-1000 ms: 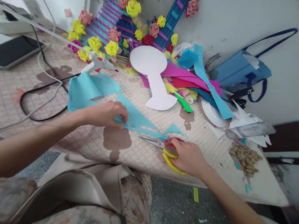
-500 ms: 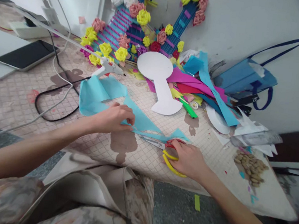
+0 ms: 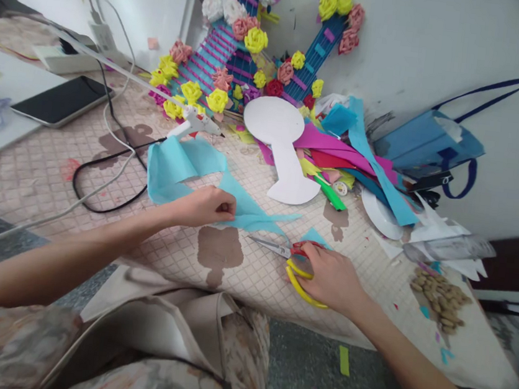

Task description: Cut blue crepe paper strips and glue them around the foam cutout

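Light blue crepe paper (image 3: 240,198) lies across the middle of the table, its right end cut into a pointed strip. My left hand (image 3: 206,206) is closed, pinching the lower edge of this paper. My right hand (image 3: 332,276) grips the handles of red and yellow scissors (image 3: 300,274). Their blades point left, just below the strip and apart from the paper in my left hand. A small blue scrap (image 3: 315,236) lies just above the red handle. Behind the paper rests a white paper cutout (image 3: 286,166) with a round top and a flared foot.
A white glue gun (image 3: 193,121) stands behind the paper, its black cord (image 3: 98,207) looping left. A phone (image 3: 61,100) lies farther left. Flower-covered paper guitars (image 3: 210,51) lean on the wall. Coloured paper (image 3: 330,146), a blue bag (image 3: 435,136) and peanuts (image 3: 439,299) are to the right.
The scissor blades have come away from the blue paper. The paper's right end has shifted up, and my left hand has closed more tightly on it. The view has shifted slightly.
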A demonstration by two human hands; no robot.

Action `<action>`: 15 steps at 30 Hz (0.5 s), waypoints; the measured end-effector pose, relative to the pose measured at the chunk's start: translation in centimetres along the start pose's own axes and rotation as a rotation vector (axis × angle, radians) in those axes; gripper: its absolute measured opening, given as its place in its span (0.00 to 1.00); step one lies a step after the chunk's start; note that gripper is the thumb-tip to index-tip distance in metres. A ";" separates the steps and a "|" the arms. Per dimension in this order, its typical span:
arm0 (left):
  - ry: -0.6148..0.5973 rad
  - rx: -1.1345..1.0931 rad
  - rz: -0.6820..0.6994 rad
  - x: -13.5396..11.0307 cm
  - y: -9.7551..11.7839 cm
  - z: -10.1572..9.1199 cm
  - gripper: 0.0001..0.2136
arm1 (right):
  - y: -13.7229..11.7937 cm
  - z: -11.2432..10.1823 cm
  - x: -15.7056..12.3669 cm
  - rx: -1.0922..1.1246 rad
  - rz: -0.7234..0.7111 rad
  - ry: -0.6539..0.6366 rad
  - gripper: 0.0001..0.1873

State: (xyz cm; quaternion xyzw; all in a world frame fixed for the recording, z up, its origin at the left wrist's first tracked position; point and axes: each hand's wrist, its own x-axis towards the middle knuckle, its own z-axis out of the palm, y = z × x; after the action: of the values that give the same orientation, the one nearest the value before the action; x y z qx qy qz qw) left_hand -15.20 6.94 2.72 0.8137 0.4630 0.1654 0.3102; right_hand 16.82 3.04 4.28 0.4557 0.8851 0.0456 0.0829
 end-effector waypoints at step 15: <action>-0.064 -0.053 0.038 -0.3 -0.5 0.1 0.08 | 0.0 -0.1 0.7 -0.013 0.045 -0.085 0.22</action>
State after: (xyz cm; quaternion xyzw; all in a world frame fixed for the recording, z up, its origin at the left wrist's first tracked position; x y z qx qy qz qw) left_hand -15.68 6.85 2.31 0.8188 0.4327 0.1574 0.3430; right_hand 16.42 3.59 4.35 0.4763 0.8700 0.0340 0.1225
